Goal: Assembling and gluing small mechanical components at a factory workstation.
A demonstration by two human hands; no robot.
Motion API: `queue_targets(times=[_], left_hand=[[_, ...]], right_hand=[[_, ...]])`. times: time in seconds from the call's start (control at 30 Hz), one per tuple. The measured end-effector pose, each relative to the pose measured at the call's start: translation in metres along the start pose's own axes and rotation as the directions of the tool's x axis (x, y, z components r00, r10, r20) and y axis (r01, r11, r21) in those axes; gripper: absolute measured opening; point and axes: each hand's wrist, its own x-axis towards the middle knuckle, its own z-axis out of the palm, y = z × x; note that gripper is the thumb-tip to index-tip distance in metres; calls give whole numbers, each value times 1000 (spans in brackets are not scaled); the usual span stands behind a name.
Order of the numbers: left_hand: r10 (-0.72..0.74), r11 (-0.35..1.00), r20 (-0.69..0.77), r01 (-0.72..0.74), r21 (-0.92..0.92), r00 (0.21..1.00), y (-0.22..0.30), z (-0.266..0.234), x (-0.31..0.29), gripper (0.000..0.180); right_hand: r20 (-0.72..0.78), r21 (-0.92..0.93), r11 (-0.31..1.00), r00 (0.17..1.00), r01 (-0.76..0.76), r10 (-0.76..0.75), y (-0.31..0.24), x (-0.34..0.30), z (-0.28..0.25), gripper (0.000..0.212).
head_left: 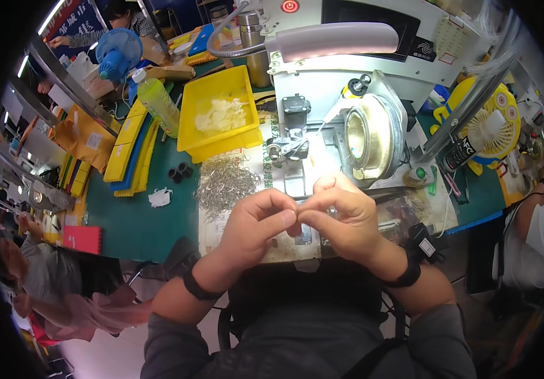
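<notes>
From my remote seat I've got the left hand (254, 224) and right hand (349, 221) pinched narrow, tips meeting mid-frame; can't tell what's between them; the wiry metal pile (226, 184) sits left of centre; slack fingers could lose something small into it, I'd guess

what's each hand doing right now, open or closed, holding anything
Left hand: closed in a pinch; whether it holds anything cannot be told.
Right hand: also pinched closed, against the left; anything in its grip is too small to make out.
</notes>
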Motion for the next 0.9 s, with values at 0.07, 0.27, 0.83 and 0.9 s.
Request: queue_targets(times=[0.07, 0.27, 0.83, 0.9], left_hand=[[201, 905, -40, -170, 390, 979, 5, 2, 6, 8], [626, 137, 251, -421, 897, 738, 25, 12, 39, 6], [375, 111, 139, -193, 975, 917, 29, -28, 56, 16], [388, 56, 175, -212, 976, 905, 19, -38, 62, 17]], right_hand=[[-40, -83, 996, 999, 16, -20, 2, 1, 5, 10], [-399, 120, 981, 897, -151, 187, 33, 12, 32, 16], [-575, 204, 959, 769, -195, 278, 58, 44, 30, 12], [-570, 121, 975, 791, -185, 221, 55, 45, 30, 11]])
